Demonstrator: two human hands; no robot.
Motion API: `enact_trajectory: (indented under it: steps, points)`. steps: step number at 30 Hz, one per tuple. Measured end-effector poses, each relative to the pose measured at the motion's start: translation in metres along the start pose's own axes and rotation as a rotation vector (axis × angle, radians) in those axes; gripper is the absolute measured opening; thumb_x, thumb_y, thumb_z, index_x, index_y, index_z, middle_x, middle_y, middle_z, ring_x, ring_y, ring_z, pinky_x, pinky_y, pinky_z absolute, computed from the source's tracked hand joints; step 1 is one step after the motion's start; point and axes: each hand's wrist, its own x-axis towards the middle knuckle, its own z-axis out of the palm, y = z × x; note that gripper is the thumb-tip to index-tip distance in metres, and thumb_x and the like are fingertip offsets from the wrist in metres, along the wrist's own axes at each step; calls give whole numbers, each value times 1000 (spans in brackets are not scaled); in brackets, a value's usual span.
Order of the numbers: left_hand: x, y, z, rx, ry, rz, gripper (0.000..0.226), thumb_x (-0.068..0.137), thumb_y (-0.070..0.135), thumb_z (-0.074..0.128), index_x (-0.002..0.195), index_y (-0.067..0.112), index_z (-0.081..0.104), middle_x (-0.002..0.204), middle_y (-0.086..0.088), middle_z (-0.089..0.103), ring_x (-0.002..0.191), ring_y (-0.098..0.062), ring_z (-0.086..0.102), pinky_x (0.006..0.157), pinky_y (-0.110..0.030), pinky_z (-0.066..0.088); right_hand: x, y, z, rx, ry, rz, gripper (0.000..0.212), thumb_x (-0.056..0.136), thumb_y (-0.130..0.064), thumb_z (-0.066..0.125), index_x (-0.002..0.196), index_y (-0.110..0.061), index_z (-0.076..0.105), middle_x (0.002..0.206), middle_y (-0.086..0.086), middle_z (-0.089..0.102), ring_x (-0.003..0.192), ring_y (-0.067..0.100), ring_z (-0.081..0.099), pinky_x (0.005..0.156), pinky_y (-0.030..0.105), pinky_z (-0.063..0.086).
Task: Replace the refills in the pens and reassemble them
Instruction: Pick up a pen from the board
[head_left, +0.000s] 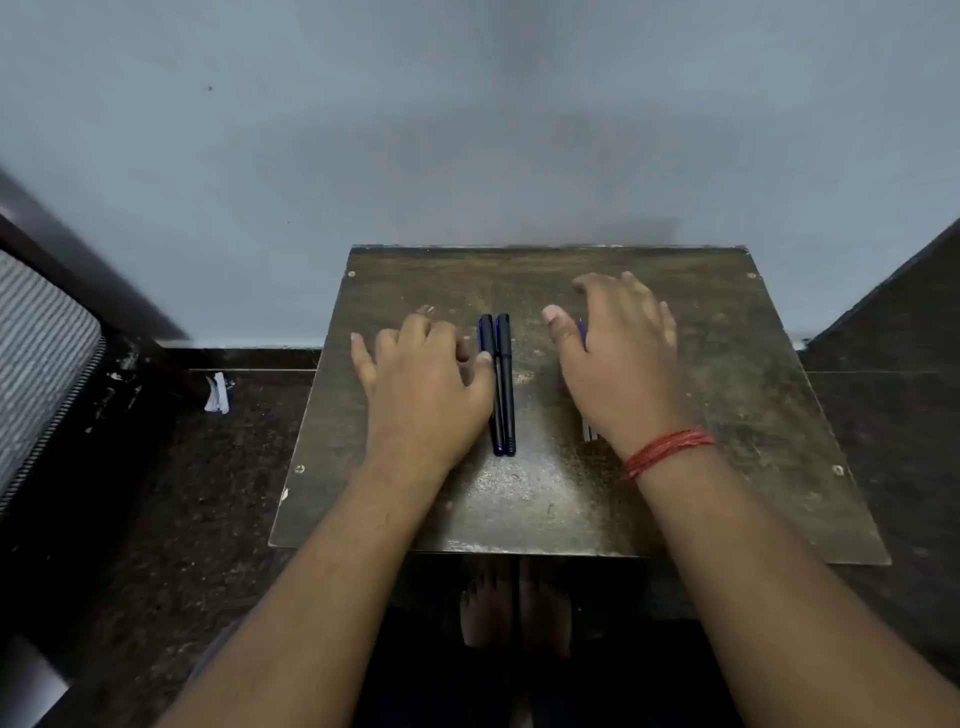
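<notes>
Two dark capped pens (502, 384) lie side by side in the middle of a small worn brown table (727, 364), pointing away from me. My left hand (423, 387) rests palm down just left of them, fingers spread, its thumb touching the left pen. My right hand (618, 358) lies palm down to the right of the pens, apart from them, fingers spread. Under the right hand lie thin refills (588, 431); only their pale near ends and a blue tip by the thumb show.
The table stands against a grey-blue wall (467, 130). A striped cushion (36, 353) on dark furniture is at the far left. A scrap of white paper (217, 393) lies on the dark speckled floor. Bare feet (514, 608) show below the table's near edge.
</notes>
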Motion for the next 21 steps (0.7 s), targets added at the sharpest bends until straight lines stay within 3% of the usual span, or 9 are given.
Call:
enact_trajectory:
  steps: [5,8,13,21]
  points:
    - [-2,4,7,28,-39,16,21,93,46,56,84,27,55,101,7,44,114,-26,49,121,-61,18,-1,-1,0,19,-9,17,52,101,-53,37,138,-19,49,146,2,52,148,25,28,120,55,19]
    - [-2,3,9,39,-26,21,24,92,48,55,82,27,58,101,7,47,109,-24,48,111,-53,29,-3,-2,1,17,-33,14,52,101,-54,37,139,-20,49,146,1,52,147,25,29,120,55,20]
    - [1,4,10,52,-40,14,23,90,48,53,79,27,53,97,5,52,96,-18,45,101,-50,32,-1,1,2,30,-33,16,52,100,-56,39,136,-20,51,143,0,55,144,25,34,118,55,24]
    - [3,1,1,-24,-3,-23,27,93,40,54,73,22,50,91,4,51,90,-19,49,92,-46,36,-1,4,1,67,-25,15,50,99,-56,40,132,-21,53,137,-2,59,138,23,42,115,54,30]
